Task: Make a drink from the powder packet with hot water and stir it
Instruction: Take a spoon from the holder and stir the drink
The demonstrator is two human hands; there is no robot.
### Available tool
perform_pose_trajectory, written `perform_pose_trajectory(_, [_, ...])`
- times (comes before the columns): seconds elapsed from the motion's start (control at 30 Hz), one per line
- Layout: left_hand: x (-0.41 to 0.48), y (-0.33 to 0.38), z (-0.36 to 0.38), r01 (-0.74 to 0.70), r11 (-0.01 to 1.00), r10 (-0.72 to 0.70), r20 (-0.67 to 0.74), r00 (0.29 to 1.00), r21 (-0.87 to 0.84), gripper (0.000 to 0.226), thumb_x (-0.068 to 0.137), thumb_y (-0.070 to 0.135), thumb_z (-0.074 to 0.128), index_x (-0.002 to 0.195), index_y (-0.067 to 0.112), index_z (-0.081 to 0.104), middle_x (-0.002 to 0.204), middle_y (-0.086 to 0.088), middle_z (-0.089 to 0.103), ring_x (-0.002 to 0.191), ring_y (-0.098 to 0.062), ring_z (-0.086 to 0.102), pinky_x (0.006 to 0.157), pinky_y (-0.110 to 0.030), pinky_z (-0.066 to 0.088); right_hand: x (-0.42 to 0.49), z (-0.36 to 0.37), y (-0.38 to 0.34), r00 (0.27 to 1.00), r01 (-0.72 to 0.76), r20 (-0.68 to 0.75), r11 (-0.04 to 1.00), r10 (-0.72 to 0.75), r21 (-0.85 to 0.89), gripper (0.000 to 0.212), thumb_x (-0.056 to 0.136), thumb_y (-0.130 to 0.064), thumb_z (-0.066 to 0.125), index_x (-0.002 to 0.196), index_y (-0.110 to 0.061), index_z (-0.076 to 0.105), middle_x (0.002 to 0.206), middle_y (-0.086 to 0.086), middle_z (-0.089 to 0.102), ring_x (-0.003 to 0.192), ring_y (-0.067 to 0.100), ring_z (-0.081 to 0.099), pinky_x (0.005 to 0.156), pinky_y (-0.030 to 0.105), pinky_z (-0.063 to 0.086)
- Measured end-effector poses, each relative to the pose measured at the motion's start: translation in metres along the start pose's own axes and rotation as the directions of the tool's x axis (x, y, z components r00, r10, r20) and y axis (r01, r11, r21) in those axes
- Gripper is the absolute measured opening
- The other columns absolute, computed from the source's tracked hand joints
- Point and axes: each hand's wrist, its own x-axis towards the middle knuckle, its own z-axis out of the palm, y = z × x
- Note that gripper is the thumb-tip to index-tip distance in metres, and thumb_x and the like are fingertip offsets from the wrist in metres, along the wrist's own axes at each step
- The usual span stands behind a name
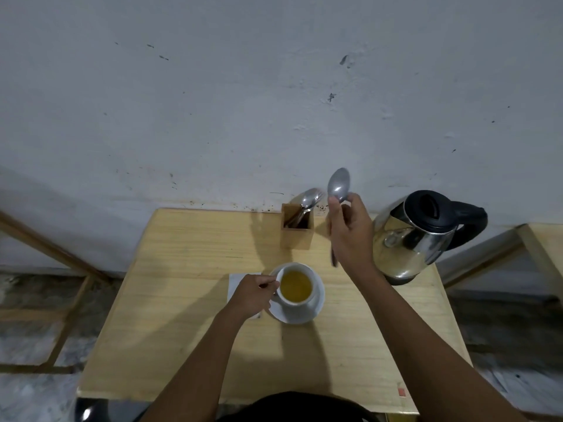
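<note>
My left hand (251, 295) covers most of the white packet (236, 280) lying flat on the desk (182, 300), so only its far corner and a sliver near my wrist show; I cannot read anything on it. The cup's handle is hidden under my left fingers. The spoon (337, 190) is blurred, and its middle is lost behind my right hand (350, 236); only the bowl above and the handle tip below come out. My body at the bottom edge is a dark shape, cut off.

My left arm reaches in from below, hand palm down, its grip closed at the left side of the cup (295, 286), fingers curled where the handle would be. My right arm stretches further, up past the cup, wrist straight, back of the hand toward me. Its grip is closed on the spoon, thumb and fingertips pinching just under the bowl.

The spoon stands nearly upright, long axis running away from me: bowl up and toward the wall (274, 86), handle tip down toward the desk, leaning slightly to the left at the bottom. It hangs in the air between the holder (297, 233) and the kettle (423, 236), touching neither.

The cup sits on its saucer (316, 306) near the middle of the desk, filled with a yellow-amber drink. The holder, at the far edge, has more cutlery standing in it, tilted right. The kettle stands at the far right, lid shut, handle pointing right.
</note>
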Motion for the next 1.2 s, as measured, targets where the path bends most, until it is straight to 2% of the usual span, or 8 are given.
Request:
perform_pose_trajectory(0.2, [0.000,0.001,0.003,-0.018,1.000,0.018,-0.028,0.999,-0.004,0.027,0.093,0.015,0.057,0.116,0.002,0.064,0.062,0.001,0.060,0.039,-0.003,0.054,0.036,-0.009,0.036,-0.034,-0.022,0.023,0.933,-0.158,0.252,0.920,0.258,-0.358,0.039,0.102,-0.038,0.040,0.078,-0.014,0.058,0.066,0.002,0.051,0.061,0.008,0.045,0.060,0.029,0.038])
perform_pose_trajectory(0.37, [0.000,-0.003,0.006,-0.022,1.000,0.022,-0.050,0.999,0.003,0.031,0.093,0.017,0.057,0.119,0.003,0.063,0.069,-0.002,0.063,0.055,-0.013,0.057,0.039,-0.008,0.040,-0.052,-0.029,0.039,0.851,-0.269,0.281,0.827,0.444,-0.493,0.037,0.103,-0.020,0.035,0.114,-0.009,0.069,0.101,-0.005,0.061,0.097,0.013,0.056,0.082,0.030,0.044])
perform_pose_trajectory(0.53, [0.001,-0.005,0.007,-0.036,0.999,0.037,-0.070,0.997,0.026,0.032,0.093,0.017,0.056,0.122,0.004,0.062,0.089,-0.011,0.067,0.057,-0.012,0.059,0.041,-0.007,0.041,-0.064,-0.035,0.049,0.830,-0.268,0.306,0.814,0.466,-0.515,0.022,0.099,-0.038,0.047,0.102,-0.022,0.062,0.059,-0.009,0.050,0.055,0.003,0.047,0.055,0.027,0.036])
perform_pose_trajectory(0.6, [0.002,-0.006,0.008,-0.034,0.999,0.036,-0.072,0.997,0.030,0.032,0.092,0.018,0.057,0.121,0.006,0.062,0.090,-0.011,0.068,0.059,-0.017,0.061,0.045,-0.011,0.047,-0.069,-0.039,0.051,0.825,-0.243,0.304,0.784,0.477,-0.571,0.022,0.099,-0.042,0.046,0.107,-0.028,0.061,0.058,-0.009,0.049,0.053,0.002,0.045,0.054,0.026,0.034])
perform_pose_trajectory(0.73, [0.003,-0.008,0.008,-0.035,0.999,0.035,-0.067,0.997,0.000,0.032,0.091,0.020,0.059,0.119,0.006,0.064,0.108,-0.014,0.071,0.093,-0.026,0.067,0.081,-0.041,0.056,-0.077,-0.046,0.053,0.752,-0.218,0.367,0.732,0.547,-0.645,0.031,0.100,-0.026,0.041,0.126,-0.020,0.057,0.081,-0.009,0.053,0.061,0.000,0.043,0.053,0.021,0.032])
perform_pose_trajectory(0.87, [0.004,-0.006,0.008,-0.020,1.000,0.019,-0.055,0.998,-0.023,0.031,0.091,0.020,0.059,0.118,0.007,0.065,0.096,-0.011,0.070,0.090,-0.026,0.066,0.080,-0.043,0.056,-0.085,-0.053,0.050,0.791,-0.098,0.388,0.724,0.473,-0.683,0.029,0.103,-0.025,0.041,0.124,-0.025,0.060,0.076,-0.010,0.056,0.063,0.010,0.051,0.055,0.023,0.037])
perform_pose_trajectory(0.97, [0.003,-0.005,0.007,-0.015,1.000,0.014,-0.049,0.999,-0.019,0.032,0.091,0.021,0.059,0.119,0.007,0.064,0.092,-0.010,0.068,0.083,-0.023,0.064,0.081,-0.043,0.056,-0.087,-0.057,0.047,0.830,0.050,0.360,0.586,0.427,-0.809,0.028,0.102,-0.035,0.039,0.123,-0.031,0.057,0.098,0.000,0.068,0.086,0.022,0.061,0.064,0.031,0.041])
perform_pose_trajectory(1.2, [0.006,-0.007,0.007,-0.007,1.000,0.005,-0.056,0.998,-0.024,0.033,0.090,0.021,0.059,0.120,0.007,0.064,0.107,-0.012,0.071,0.092,-0.021,0.064,0.083,-0.036,0.053,-0.082,-0.047,0.045,0.798,0.226,0.429,0.450,0.423,-0.864,0.027,0.099,-0.031,0.040,0.116,-0.024,0.060,0.108,0.003,0.066,0.092,0.026,0.062,0.065,0.030,0.039])
